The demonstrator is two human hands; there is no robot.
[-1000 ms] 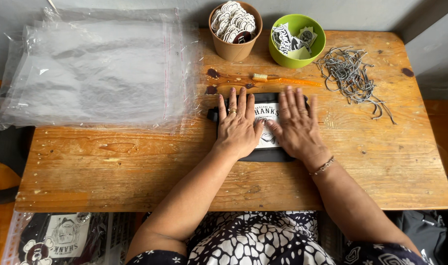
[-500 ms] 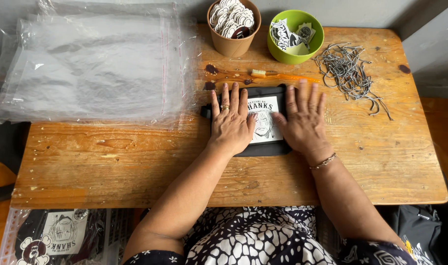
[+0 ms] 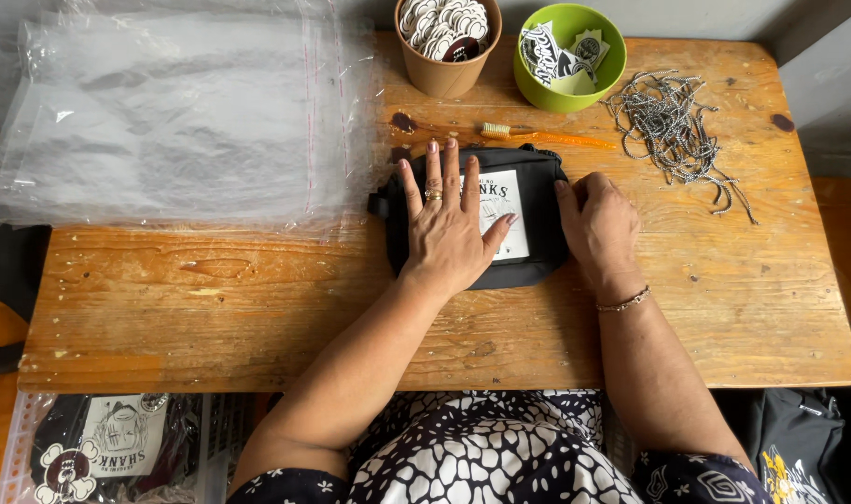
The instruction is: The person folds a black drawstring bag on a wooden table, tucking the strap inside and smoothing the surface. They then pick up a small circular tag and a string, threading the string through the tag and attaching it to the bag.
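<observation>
A small black pouch [image 3: 537,187] with a white printed card on its front lies flat in the middle of the wooden table [image 3: 258,308]. My left hand [image 3: 447,229] rests palm down on the pouch's left half, fingers spread, a ring on one finger. My right hand [image 3: 601,224] sits at the pouch's right edge with its fingers curled around that edge. A thin bracelet circles the right wrist.
A stack of clear plastic bags [image 3: 164,121] covers the table's left back. A brown cup of round badges [image 3: 447,42], a green bowl of stickers [image 3: 568,56], an orange toothbrush [image 3: 547,137] and a heap of ball chains [image 3: 673,126] lie behind. Bagged pouches [image 3: 108,448] sit below left.
Both hands lay flat on the pouch before. Now the right hand has slid to the pouch's right edge and curled its fingers there; the left hand stays pressed flat.
</observation>
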